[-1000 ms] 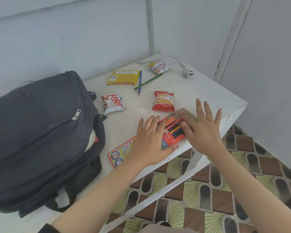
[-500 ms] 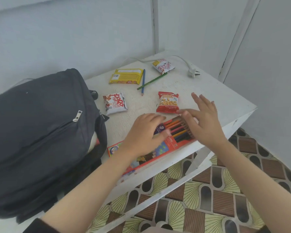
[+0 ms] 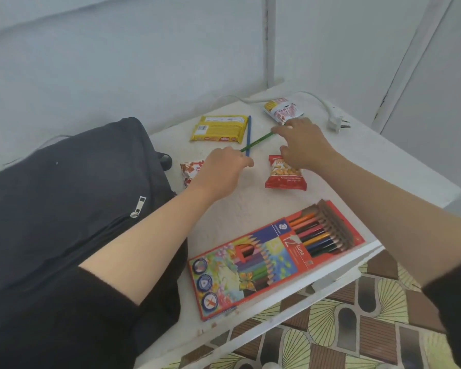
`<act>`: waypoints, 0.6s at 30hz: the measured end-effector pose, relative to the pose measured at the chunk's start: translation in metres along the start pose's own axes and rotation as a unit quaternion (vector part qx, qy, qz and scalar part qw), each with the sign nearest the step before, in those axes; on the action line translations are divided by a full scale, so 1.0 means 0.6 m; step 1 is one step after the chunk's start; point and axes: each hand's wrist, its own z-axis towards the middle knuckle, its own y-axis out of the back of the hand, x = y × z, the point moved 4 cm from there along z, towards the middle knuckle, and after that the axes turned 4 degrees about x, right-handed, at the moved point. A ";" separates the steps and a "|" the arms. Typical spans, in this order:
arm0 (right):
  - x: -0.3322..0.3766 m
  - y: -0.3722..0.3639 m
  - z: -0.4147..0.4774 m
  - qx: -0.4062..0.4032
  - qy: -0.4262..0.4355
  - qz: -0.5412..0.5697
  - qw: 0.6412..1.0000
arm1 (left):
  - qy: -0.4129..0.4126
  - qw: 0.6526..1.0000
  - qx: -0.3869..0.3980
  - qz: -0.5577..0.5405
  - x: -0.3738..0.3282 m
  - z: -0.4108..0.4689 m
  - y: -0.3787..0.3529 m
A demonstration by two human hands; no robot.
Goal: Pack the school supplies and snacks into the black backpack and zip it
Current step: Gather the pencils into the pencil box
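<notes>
The black backpack lies on the left of the white table, its front zipper pull showing. An open box of coloured pencils sits at the front edge, with no hand on it. A green pencil and a blue pencil lie crossed further back. My left hand is curled over their near ends, and its fingertips are hidden. My right hand touches the green pencil's far end with its fingertips, the thumb held apart. A red snack bag lies under my right wrist.
A yellow wafer packet lies behind the pencils. A red-and-white snack sits beside the backpack and another small snack near the far corner. A white plug and cable lie at the back right. Patterned floor shows below the table's edge.
Both hands left the coloured pencil box and moved back across the table to the two loose pencils. The box now lies flat at the front edge.
</notes>
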 end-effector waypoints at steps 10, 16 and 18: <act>0.024 0.001 0.068 0.074 0.026 -0.098 0.992 | -0.026 0.997 -0.012 0.077 0.013 0.031 -0.026; -0.001 0.004 0.046 0.029 0.013 -0.062 0.998 | -0.055 0.994 -0.091 0.011 0.019 0.023 -0.019; -0.012 0.010 0.030 0.001 0.004 -0.008 1.000 | -0.085 0.988 -0.130 0.027 0.015 0.019 -0.016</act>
